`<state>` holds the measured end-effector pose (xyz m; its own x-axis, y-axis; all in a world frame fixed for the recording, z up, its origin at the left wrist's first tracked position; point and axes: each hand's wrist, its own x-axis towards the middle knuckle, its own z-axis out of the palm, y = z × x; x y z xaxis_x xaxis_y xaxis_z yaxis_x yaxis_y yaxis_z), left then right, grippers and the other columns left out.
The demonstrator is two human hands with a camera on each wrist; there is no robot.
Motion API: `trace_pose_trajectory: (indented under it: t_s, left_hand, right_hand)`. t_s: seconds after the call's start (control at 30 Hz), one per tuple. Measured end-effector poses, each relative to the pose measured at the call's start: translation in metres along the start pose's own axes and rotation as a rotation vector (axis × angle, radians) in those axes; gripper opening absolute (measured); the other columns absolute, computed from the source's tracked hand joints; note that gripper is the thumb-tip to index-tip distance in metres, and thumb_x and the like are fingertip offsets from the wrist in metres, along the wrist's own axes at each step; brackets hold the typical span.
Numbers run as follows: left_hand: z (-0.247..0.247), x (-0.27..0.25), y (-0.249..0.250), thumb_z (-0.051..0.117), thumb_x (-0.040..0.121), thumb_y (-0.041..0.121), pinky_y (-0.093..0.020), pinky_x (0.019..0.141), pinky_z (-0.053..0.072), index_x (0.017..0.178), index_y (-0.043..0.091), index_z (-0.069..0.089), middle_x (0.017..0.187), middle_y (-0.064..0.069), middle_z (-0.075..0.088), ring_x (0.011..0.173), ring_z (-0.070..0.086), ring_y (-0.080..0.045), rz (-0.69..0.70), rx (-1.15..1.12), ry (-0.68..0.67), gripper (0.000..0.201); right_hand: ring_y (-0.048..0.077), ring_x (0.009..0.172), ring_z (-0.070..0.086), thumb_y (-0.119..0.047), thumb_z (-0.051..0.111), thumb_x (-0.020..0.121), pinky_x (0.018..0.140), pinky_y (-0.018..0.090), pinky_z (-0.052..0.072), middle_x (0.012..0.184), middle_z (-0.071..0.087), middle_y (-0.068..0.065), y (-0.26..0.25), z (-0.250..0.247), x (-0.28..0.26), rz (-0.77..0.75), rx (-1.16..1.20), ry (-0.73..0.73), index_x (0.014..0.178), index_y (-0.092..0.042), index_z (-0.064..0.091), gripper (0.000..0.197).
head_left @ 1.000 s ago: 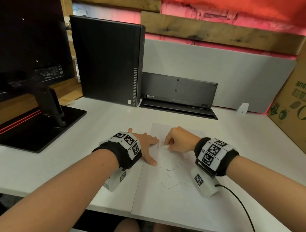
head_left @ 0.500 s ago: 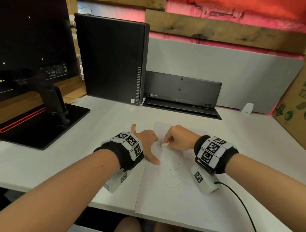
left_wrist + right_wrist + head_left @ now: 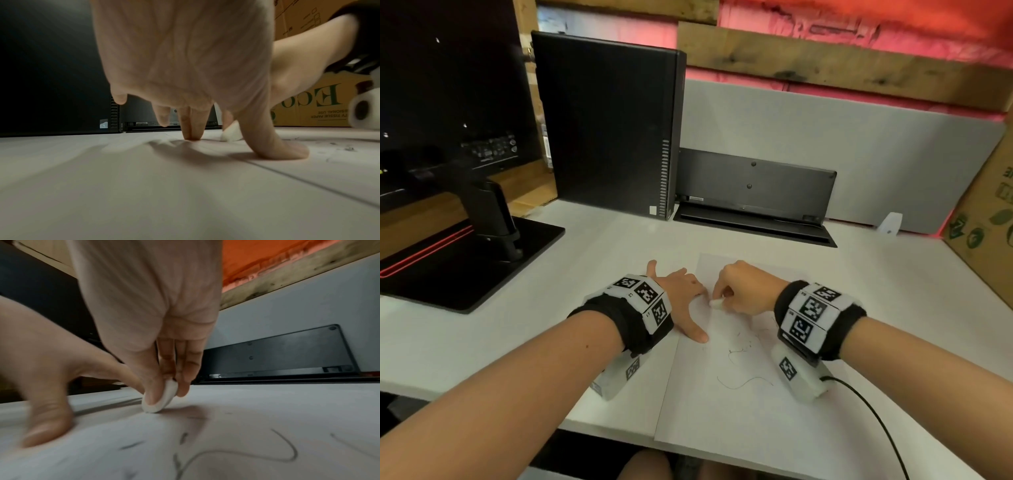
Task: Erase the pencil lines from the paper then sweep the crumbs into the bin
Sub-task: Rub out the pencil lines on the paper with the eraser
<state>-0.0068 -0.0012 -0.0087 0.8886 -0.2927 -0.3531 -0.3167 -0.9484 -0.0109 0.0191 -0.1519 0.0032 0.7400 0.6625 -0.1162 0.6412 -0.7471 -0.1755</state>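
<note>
Head view: a white sheet of paper [image 3: 739,404] lies on the white worktop [image 3: 482,342], its near edge reaching the worktop's front edge, with dark pencil lines [image 3: 743,382] across its middle. The left hand [image 3: 681,301] lies spread, fingers straight, its thumb and fingertips pressing on the paper's left margin. The right hand [image 3: 748,286] is curled over a small white eraser [image 3: 716,303], pinching it against the upper part of the sheet, just beside the left fingertips. Behind stand a black computer tower [image 3: 609,126], a black keyboard [image 3: 755,186] propped on edge against a grey partition [image 3: 842,154], a monitor base [image 3: 462,263] at left and a cardboard box [image 3: 986,219] at right. Left wrist view: it alone shows the thumb [image 3: 287,151] flattened across the paper's edge, two fingertips [image 3: 192,133] touching down together, and dark eraser crumbs [image 3: 347,148] scattered on the sheet beyond. Right wrist view: it alone shows the grip, the eraser [image 3: 162,400] rounded and held between thumb and fingers, its lower edge touching the paper; the left thumb is blurred.
</note>
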Motion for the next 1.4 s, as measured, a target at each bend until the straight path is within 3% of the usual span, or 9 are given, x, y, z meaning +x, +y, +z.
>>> trace_pose_trajectory:
  t_s: [0.17, 0.27, 0.47, 0.57, 0.7, 0.9, 1.07, 1.2, 1.4]
  left_hand:
    - [0.0, 0.0, -0.001, 0.056, 0.076, 0.069, -0.063, 0.109, -0.009, 0.151, 0.022, 0.014, 0.157, 0.008, 0.013, 0.146, -0.001, -0.014, -0.003, 0.029, -0.031, 0.097]
    - [-0.001, 0.0, -0.002, 0.054, 0.078, 0.069, -0.063, 0.109, -0.008, 0.151, 0.023, 0.011, 0.158, 0.009, 0.011, 0.146, -0.002, -0.014, -0.002, 0.036, -0.038, 0.097]
    - [0.002, -0.001, -0.004, 0.05, 0.078, 0.072, -0.063, 0.109, -0.008, 0.152, 0.026, 0.003, 0.159, 0.011, 0.005, 0.146, -0.004, -0.015, -0.017, 0.03, -0.065, 0.098]
    - [0.002, 0.002, -0.004, 0.049, 0.078, 0.073, -0.064, 0.109, -0.006, 0.151, 0.027, 0.003, 0.159, 0.01, 0.005, 0.146, -0.002, -0.015, -0.02, 0.049, -0.066, 0.099]
    - [0.002, 0.003, -0.004, 0.049, 0.078, 0.073, -0.064, 0.109, -0.004, 0.152, 0.025, 0.004, 0.158, 0.01, 0.007, 0.146, -0.001, -0.014, -0.009, 0.056, -0.063, 0.099]
    - [0.0, -0.001, -0.002, 0.048, 0.079, 0.071, -0.063, 0.11, 0.0, 0.152, 0.025, 0.004, 0.158, 0.01, 0.007, 0.146, 0.001, -0.015, -0.022, 0.069, -0.078, 0.097]
    - [-0.001, 0.0, -0.001, 0.048, 0.08, 0.07, -0.063, 0.11, -0.002, 0.152, 0.025, 0.001, 0.159, 0.008, 0.004, 0.146, -0.001, -0.016, -0.029, 0.073, -0.097, 0.097]
    - [-0.002, 0.001, 0.0, 0.047, 0.081, 0.07, -0.062, 0.111, 0.001, 0.152, 0.023, 0.0, 0.159, 0.007, 0.004, 0.146, 0.0, -0.015, -0.016, 0.096, -0.101, 0.097]
    - [-0.003, -0.001, 0.001, 0.048, 0.082, 0.069, -0.061, 0.111, 0.002, 0.152, 0.023, 0.001, 0.159, 0.008, 0.005, 0.146, 0.002, -0.015, -0.025, 0.091, -0.103, 0.096]
  right_hand:
    - [0.008, 0.071, 0.051, -0.013, 0.062, 0.086, 0.063, 0.009, 0.039, 0.078, 0.06, -0.008, -0.005, 0.004, -0.027, -0.107, 0.036, -0.114, 0.102, -0.01, 0.073, 0.019]
    - [0.008, 0.075, 0.055, -0.028, 0.065, 0.086, 0.071, 0.016, 0.045, 0.087, 0.068, -0.004, 0.003, -0.005, -0.023, -0.033, 0.069, -0.034, 0.099, -0.011, 0.074, 0.024]
    - [0.013, 0.077, 0.056, -0.026, 0.066, 0.086, 0.071, 0.022, 0.044, 0.093, 0.071, 0.007, 0.014, -0.002, -0.006, 0.065, 0.007, 0.019, 0.096, -0.009, 0.074, 0.022]
    - [0.019, 0.073, 0.056, -0.023, 0.062, 0.087, 0.068, 0.022, 0.044, 0.081, 0.067, 0.006, 0.009, 0.004, -0.021, -0.002, 0.037, -0.004, 0.093, -0.008, 0.074, 0.02]
    - [0.004, 0.064, 0.049, -0.02, 0.064, 0.087, 0.061, 0.006, 0.036, 0.07, 0.053, -0.015, 0.003, 0.007, -0.041, -0.058, 0.048, -0.066, 0.099, -0.011, 0.073, 0.018]
    - [0.009, 0.08, 0.054, -0.03, 0.065, 0.086, 0.073, 0.018, 0.04, 0.099, 0.07, 0.003, 0.009, -0.006, -0.015, 0.032, 0.032, 0.035, 0.1, -0.01, 0.072, 0.025]
    - [0.012, 0.077, 0.05, -0.02, 0.06, 0.089, 0.067, 0.015, 0.038, 0.09, 0.063, 0.004, 0.005, 0.006, -0.031, -0.021, 0.01, -0.018, 0.104, -0.009, 0.072, 0.022]
    - [0.002, 0.066, 0.046, -0.024, 0.063, 0.088, 0.062, 0.008, 0.034, 0.076, 0.052, -0.012, 0.003, 0.01, -0.051, -0.063, 0.044, -0.024, 0.1, -0.015, 0.074, 0.019]
    - [0.012, 0.082, 0.056, -0.03, 0.065, 0.086, 0.073, 0.017, 0.042, 0.099, 0.069, 0.002, 0.004, -0.001, -0.02, 0.01, 0.033, 0.035, 0.101, -0.011, 0.073, 0.025]
